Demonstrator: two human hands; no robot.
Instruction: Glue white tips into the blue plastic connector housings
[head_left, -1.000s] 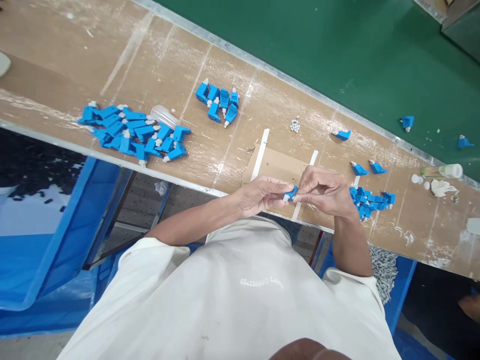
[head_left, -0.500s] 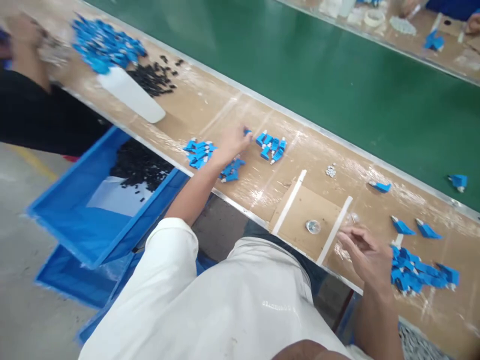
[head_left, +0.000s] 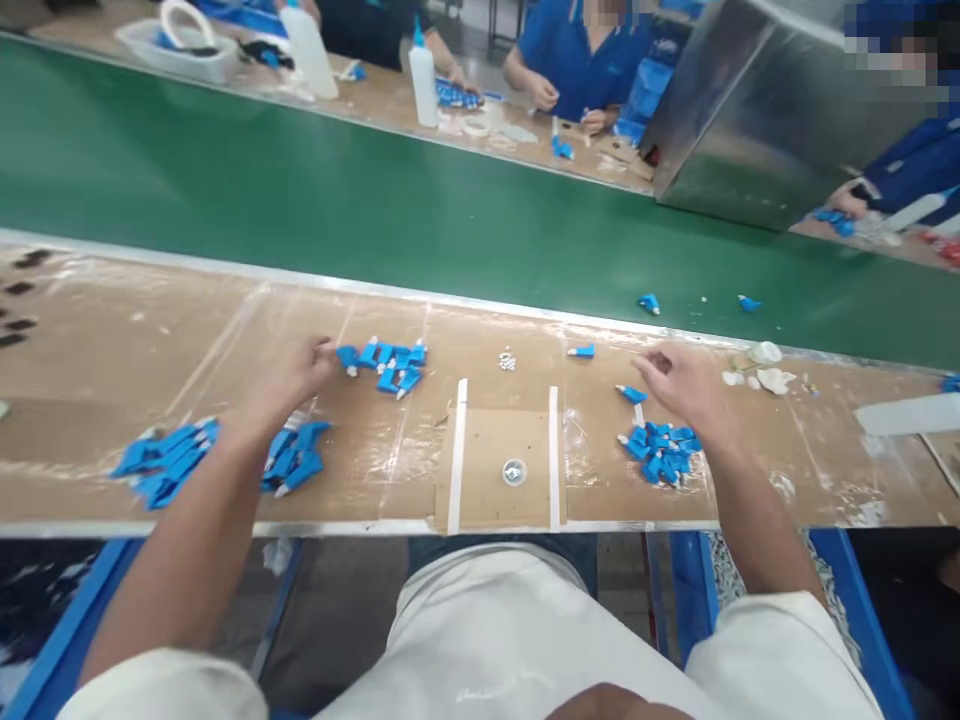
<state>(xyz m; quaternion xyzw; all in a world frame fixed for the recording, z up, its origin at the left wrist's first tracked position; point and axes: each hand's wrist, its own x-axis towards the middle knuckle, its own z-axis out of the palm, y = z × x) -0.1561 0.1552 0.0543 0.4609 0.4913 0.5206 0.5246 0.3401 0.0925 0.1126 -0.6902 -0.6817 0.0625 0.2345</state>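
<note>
Left hand (head_left: 316,366) is beside 1 blue piece (head_left: 347,356) (right hand (head_left: 673,378) hovers, blurred).

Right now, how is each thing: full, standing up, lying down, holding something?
Left hand: beside a blue part
Right hand: fingers bent, grip unclear
Blue pile: jumbled
Round dish: holding little bits
Blue-tipped bottle: standing up
White tub: holding a ring
</note>
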